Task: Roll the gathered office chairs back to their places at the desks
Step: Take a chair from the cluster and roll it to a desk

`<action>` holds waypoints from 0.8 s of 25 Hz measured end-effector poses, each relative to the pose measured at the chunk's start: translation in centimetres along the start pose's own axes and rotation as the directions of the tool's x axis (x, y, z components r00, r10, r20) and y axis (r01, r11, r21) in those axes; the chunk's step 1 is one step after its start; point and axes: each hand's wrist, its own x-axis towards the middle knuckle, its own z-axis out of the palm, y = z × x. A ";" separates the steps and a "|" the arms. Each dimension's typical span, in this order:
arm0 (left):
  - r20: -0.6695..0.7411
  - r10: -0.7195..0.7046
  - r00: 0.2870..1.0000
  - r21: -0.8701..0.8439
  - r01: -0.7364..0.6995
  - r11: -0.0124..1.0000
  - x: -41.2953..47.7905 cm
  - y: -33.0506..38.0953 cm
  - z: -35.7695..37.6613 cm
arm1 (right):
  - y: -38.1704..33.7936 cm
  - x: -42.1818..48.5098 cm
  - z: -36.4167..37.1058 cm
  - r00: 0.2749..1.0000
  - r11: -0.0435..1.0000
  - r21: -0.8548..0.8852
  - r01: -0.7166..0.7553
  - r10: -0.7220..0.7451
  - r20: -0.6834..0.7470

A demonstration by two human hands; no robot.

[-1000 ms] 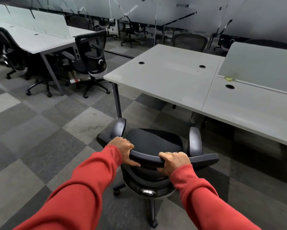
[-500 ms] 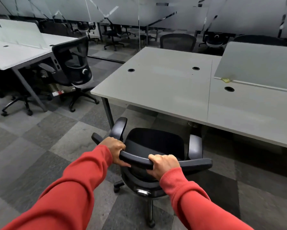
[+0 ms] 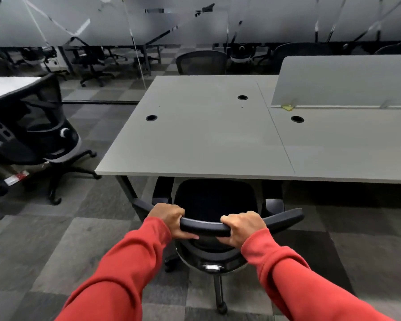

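Gripping the black chair (image 3: 214, 200) by its backrest top, left hand (image 3: 171, 217) and right hand (image 3: 243, 224) curl round the rim; seat front now tucked under the desk (image 3: 206, 140) edge, previously short of it, nearly placed.

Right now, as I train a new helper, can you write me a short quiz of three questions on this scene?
1. True or false: the left hand and the right hand both grip the top rail of the backrest of the chair.
2. Where is the front of the chair's seat? A) at the near edge of the desk; B) far from any desk; C) on top of it.
3. How many round cable holes show in the desktop?
Key: 1 true; 2 A; 3 three.
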 end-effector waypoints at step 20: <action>0.035 -0.004 0.999 -0.093 0.008 0.996 11.9 -6.3 -0.7 | 4.7 12.0 2.6 0.994 0.996 0.036 -0.076 0.073 0.080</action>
